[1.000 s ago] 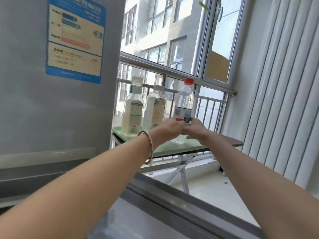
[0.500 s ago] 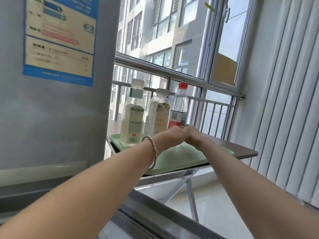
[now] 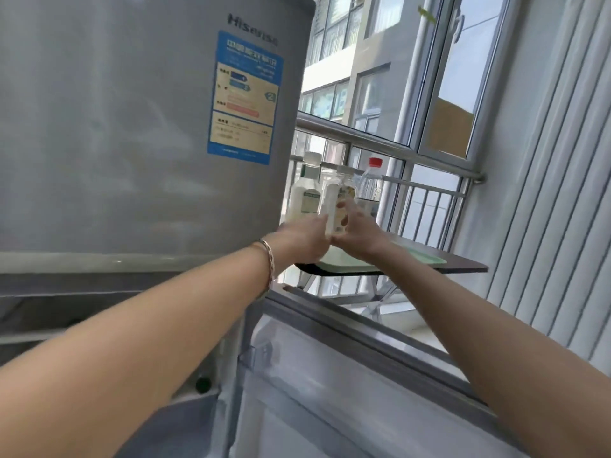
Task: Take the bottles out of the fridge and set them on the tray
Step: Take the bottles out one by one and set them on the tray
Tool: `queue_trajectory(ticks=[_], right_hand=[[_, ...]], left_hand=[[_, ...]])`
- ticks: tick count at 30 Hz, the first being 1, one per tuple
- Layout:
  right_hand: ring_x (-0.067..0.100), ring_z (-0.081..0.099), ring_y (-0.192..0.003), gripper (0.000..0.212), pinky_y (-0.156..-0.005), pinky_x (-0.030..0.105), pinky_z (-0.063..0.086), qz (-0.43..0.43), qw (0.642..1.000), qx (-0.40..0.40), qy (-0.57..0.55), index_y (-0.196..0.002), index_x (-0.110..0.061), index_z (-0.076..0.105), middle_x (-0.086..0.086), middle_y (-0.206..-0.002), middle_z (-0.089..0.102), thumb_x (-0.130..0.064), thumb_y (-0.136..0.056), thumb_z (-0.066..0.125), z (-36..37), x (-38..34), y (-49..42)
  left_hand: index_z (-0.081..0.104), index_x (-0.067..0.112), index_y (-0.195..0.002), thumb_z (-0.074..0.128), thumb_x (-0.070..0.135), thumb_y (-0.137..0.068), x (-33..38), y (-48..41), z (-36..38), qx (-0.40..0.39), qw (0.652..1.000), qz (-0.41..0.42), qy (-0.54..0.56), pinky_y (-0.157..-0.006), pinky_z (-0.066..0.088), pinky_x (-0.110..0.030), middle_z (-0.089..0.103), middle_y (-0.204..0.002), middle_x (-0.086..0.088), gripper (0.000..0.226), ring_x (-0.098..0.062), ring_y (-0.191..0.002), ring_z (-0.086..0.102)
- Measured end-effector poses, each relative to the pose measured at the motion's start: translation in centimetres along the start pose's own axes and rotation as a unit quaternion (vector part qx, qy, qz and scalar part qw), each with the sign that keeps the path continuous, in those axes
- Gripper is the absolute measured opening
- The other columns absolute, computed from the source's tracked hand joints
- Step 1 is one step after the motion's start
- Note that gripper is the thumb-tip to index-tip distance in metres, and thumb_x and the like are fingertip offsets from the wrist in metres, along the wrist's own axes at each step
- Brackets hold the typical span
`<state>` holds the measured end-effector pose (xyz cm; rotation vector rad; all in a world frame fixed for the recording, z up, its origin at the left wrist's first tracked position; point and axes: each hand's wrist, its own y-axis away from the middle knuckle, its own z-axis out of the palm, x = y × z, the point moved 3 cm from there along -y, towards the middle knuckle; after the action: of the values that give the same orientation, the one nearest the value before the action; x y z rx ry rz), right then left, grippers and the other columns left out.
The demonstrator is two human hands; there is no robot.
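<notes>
Pale green, the tray (image 3: 426,259) lay on a dark folding surface (image 3: 469,268) by the window railing (image 3: 380,142), to the right of the grey fridge (image 3: 132,127). Three bottles stood at the tray's left end, close together. Farthest left was a milky bottle with a white cap (image 3: 305,193). Just right of it stood a clear bottle with a yellow label (image 3: 339,196), and behind that, farther right, a clear water bottle with a red cap (image 3: 371,183).

Both arms reached out over the open lower fridge door (image 3: 347,375) toward the bottles. The left hand (image 3: 302,241), with a thin bracelet (image 3: 268,259) at its wrist, touched the yellow-label bottle low on its left side, fingers curled toward it. The right hand (image 3: 358,234) met the same bottle from the right, fingertips (image 3: 344,206) raised against its label. The two together made a loose grip around the bottle's lower half; motion blur hid whether either hand was pressing firmly, and the bottle's base was hidden behind the hands, so whether it rested on the tray could not be told.

A blue and cream energy label (image 3: 244,97) was stuck on the upper fridge door, which was closed.
</notes>
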<state>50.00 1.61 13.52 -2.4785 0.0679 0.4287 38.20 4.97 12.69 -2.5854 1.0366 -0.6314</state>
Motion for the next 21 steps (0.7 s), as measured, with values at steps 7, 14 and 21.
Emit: queue_trajectory(ticks=[7,14,21], right_hand=[[0.028,0.062,-0.095,0.060,-0.082,0.038,0.051,-0.062,0.995,-0.078,0.009,-0.129,-0.015,0.048,0.004,-0.102,0.062,-0.032,-0.077,0.073,4.7,-9.4,4.6],[0.031,0.063,-0.113,0.053,-0.094,0.037,0.049,-0.110,0.977,-0.175,-0.041,-0.129,-0.015,0.054,0.013,-0.123,0.066,-0.020,-0.078,0.067,14.4,-16.2,7.6],[0.024,0.063,-0.079,0.012,-0.067,0.036,0.050,-0.167,0.939,-0.289,-0.082,-0.074,-0.020,0.061,0.014,-0.093,0.072,-0.018,-0.085,0.057,27.1,-21.6,9.1]], left_hand=[[0.040,0.019,-0.145,0.060,0.044,-0.088,-6.6,8.7,-3.9,-0.029,0.999,-0.005,-0.037,-0.105,0.043,-0.043,0.052,-0.142,-0.010,0.065,-0.031,-0.128,0.051],[0.063,0.016,-0.123,0.070,0.041,-0.080,-15.4,16.7,-4.3,-0.064,0.995,-0.076,-0.023,-0.096,0.049,-0.037,0.066,-0.126,-0.007,0.050,-0.027,-0.116,0.061],[0.063,0.021,-0.076,0.055,0.022,-0.083,-23.4,22.8,-2.3,-0.030,0.980,-0.166,-0.109,-0.075,0.056,-0.036,0.073,-0.090,-0.006,0.011,-0.027,-0.084,0.069]])
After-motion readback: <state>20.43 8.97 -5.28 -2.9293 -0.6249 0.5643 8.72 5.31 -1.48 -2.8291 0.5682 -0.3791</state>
